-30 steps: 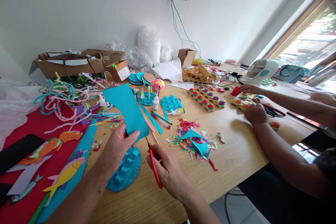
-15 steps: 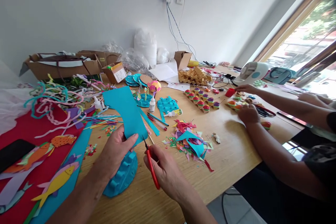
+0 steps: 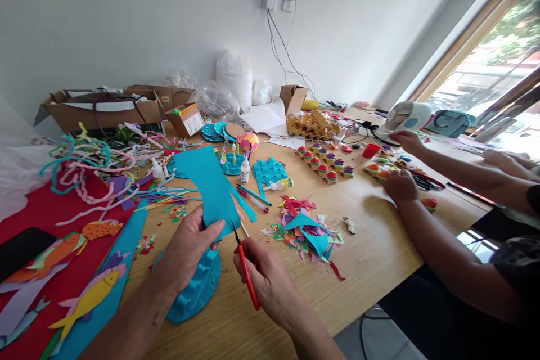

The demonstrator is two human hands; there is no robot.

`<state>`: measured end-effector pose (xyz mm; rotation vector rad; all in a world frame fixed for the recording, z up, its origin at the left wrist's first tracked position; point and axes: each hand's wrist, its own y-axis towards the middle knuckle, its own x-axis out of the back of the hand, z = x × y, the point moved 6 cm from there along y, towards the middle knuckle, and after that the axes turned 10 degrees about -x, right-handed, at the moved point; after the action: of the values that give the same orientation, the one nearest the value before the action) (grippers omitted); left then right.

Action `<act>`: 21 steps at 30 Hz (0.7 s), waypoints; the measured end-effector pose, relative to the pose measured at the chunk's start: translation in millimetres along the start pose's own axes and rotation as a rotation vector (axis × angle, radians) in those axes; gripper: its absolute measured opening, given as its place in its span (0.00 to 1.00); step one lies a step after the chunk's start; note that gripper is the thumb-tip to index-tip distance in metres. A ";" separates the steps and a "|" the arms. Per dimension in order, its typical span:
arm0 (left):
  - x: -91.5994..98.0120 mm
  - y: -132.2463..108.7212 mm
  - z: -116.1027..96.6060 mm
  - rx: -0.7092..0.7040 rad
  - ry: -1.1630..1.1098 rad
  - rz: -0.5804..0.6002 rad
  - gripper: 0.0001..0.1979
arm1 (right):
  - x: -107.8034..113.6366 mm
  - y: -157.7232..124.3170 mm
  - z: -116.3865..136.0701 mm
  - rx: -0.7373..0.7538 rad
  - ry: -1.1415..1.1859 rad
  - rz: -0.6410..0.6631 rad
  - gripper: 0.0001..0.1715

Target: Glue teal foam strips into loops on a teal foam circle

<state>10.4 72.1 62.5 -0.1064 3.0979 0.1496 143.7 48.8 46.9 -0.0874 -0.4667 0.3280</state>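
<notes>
A curved-edged piece of blue paper (image 3: 213, 183) is pinched at its lower end by my left hand (image 3: 192, 244), thumb on top. My right hand (image 3: 264, 275) grips red-handled scissors (image 3: 248, 275), whose dark blades meet the paper's lower right edge. Beneath my left hand lies a blue-painted egg-carton piece on a round base (image 3: 196, 292), partly covered by the hand and paper. To the right of the scissors sits a pile of colourful paper scraps (image 3: 306, 228) with larger blue offcuts on top.
Paper fish (image 3: 95, 298) and a black phone (image 3: 25, 250) lie on red paper at left. Glue bottles (image 3: 244, 170), pens (image 3: 253, 198) and egg cartons with painted cups (image 3: 324, 163) stand beyond. At right, a co-worker's hands (image 3: 400, 184) are near a red cup (image 3: 370, 150).
The blue paper and both hands have shifted slightly right and down in view, with the scissors still at the paper's edge. The co-worker's far hand has moved away from the red cup.
</notes>
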 end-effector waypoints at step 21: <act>-12.5 0.5 7.6 0.090 -0.163 0.114 0.10 | -4.5 -1.0 -22.0 -0.061 0.137 -0.016 0.17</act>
<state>23.1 74.1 55.5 0.0809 2.9422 0.0208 150.2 46.3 25.6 -0.1647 -0.3415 0.2902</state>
